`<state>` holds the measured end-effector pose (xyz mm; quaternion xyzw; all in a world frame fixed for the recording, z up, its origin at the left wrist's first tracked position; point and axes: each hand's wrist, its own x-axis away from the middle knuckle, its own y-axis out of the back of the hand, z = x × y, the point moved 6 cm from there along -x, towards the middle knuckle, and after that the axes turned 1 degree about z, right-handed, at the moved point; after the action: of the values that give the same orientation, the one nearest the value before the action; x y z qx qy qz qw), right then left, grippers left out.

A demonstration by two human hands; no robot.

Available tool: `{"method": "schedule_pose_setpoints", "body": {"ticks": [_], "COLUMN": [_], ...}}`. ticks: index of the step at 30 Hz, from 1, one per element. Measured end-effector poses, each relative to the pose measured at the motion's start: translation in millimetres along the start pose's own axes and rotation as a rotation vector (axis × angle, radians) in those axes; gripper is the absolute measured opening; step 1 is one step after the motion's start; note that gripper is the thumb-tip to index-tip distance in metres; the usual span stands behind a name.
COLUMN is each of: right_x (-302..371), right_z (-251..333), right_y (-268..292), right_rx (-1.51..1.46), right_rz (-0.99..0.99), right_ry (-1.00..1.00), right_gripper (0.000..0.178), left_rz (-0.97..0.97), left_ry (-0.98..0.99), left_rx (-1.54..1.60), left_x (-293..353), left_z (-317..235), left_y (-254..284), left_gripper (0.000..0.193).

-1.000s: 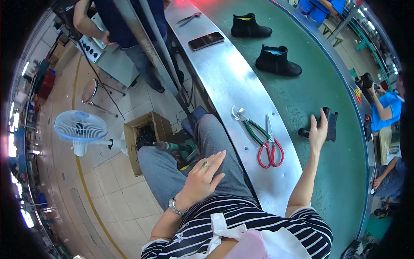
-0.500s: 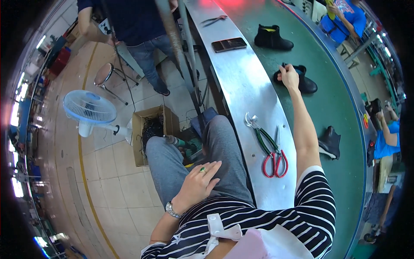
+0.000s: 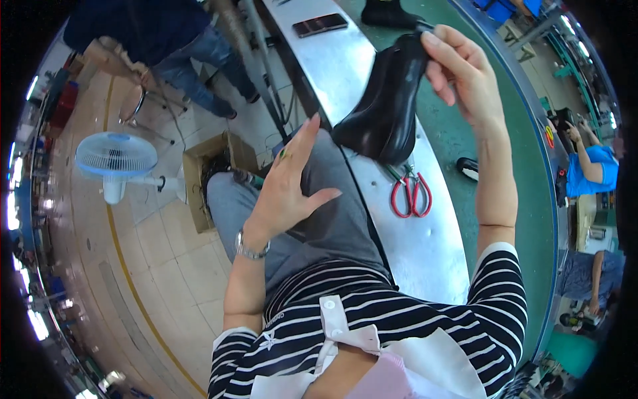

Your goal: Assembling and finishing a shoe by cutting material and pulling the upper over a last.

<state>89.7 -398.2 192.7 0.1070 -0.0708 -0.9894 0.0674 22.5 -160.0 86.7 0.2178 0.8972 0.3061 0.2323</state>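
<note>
My right hand (image 3: 462, 73) pinches a black ankle boot (image 3: 385, 103) by its upper end and holds it up over the metal ledge, the rest of the boot hanging down toward my lap. To the left of the boot, above my thighs, my left hand (image 3: 289, 183) is raised with fingers stretched and thumb apart, touching nothing. Partly covered by the boot, red-handled scissors (image 3: 412, 196) lie on the ledge. The green-handled pliers beside them are mostly hidden.
A phone (image 3: 319, 25) lies on the metal ledge (image 3: 425, 256). Another black boot (image 3: 389, 13) stands on the green belt (image 3: 531, 279), and one more (image 3: 468, 167) lies nearer. At left are a fan (image 3: 116, 156), a cardboard box (image 3: 199, 189) and a standing person (image 3: 143, 36).
My right hand has lifted a boot off the green belt and brought it over the ledge. My left hand has risen from my lap toward it. The view has shifted.
</note>
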Motion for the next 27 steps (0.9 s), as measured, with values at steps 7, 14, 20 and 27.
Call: {"method": "schedule_pose_setpoints", "body": {"ticks": [7,14,20,27], "right_x": [4.2,14.9,43.4,105.6], "right_z": [-23.2,-71.2,-161.4,-230.3], "right_y": [-142.8,-195.1,-109.0,-60.7], "right_rx": [-0.301,-0.194,0.897,1.268], "right_rz": [0.347,0.438,0.026,0.008], "right_ry": [-0.153,-0.085,-0.145,-0.26], "right_gripper": [0.025,0.028,0.045,0.05], "left_rz": [-0.056,-0.262,-0.331,-0.668], "left_ry": [0.113,0.354,0.884,0.85], "left_rx": [0.621,0.772,0.993,1.248], "left_x": [67.7,136.8,201.3,213.7], "left_z": [45.2,76.7,115.3,140.8], "left_y": [3.7,-8.2,-8.9,50.7], "left_gripper": [0.11,0.111,0.069,0.046]}}
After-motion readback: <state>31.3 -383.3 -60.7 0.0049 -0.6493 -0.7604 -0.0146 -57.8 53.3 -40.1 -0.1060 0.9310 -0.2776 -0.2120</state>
